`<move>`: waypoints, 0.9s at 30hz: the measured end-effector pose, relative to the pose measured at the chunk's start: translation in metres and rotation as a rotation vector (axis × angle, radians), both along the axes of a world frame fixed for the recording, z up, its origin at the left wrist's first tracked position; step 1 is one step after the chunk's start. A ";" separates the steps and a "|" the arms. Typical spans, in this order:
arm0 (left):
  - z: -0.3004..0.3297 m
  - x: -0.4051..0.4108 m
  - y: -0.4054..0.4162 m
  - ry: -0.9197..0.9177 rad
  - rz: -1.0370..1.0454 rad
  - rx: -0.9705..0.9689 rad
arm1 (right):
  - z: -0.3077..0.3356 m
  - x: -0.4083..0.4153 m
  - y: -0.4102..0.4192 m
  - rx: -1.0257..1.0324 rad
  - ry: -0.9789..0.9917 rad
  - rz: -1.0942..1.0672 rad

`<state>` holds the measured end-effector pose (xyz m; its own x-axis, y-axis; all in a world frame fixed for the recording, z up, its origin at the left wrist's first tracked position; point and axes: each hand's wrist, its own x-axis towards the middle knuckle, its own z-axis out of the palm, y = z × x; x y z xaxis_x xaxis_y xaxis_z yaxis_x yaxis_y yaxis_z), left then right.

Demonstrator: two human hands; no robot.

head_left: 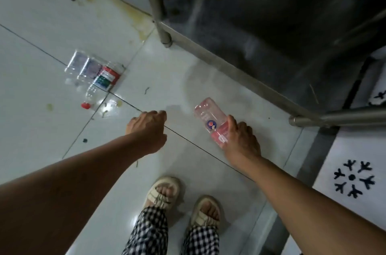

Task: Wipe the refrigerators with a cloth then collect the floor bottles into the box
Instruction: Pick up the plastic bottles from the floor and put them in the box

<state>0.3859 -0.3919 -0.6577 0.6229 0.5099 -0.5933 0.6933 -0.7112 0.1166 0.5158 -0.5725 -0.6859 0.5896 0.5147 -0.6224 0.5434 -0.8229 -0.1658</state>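
Both forearms enter from the bottom corners of the frame. Left hand (147, 127) hangs at centre, fingers loosely curled, holding nothing. Right hand (240, 140), right of centre, grips a pink-labelled bottle (211, 118) by its lower end. 2 clear bottles (94, 75) lie side by side on the tiled floor (41, 46), centre left.

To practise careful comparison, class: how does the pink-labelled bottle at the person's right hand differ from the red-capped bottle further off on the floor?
The pink-labelled bottle is gripped by the right hand; the red-capped bottle lies untouched on the floor tiles. The first wears a pink label, the second a red, white and green one. The second's red cap shows; the first's neck end is hidden by the hand. Both are clear plastic and look empty.
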 end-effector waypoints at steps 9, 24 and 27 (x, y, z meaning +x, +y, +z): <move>0.060 -0.064 0.079 -0.056 0.212 -0.007 | 0.072 -0.031 0.113 0.070 -0.004 0.124; 0.007 -0.189 0.262 0.005 0.233 -0.093 | 0.043 -0.142 0.292 -0.024 0.027 -0.030; -0.023 -0.198 0.282 -0.017 0.346 -0.151 | 0.021 -0.151 0.317 -0.013 0.014 -0.060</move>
<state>0.1881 -0.1100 -0.6803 0.4391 0.5994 -0.6693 0.8868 -0.4087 0.2157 0.3652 -0.2558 -0.6650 0.6104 0.4710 -0.6368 0.4911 -0.8559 -0.1623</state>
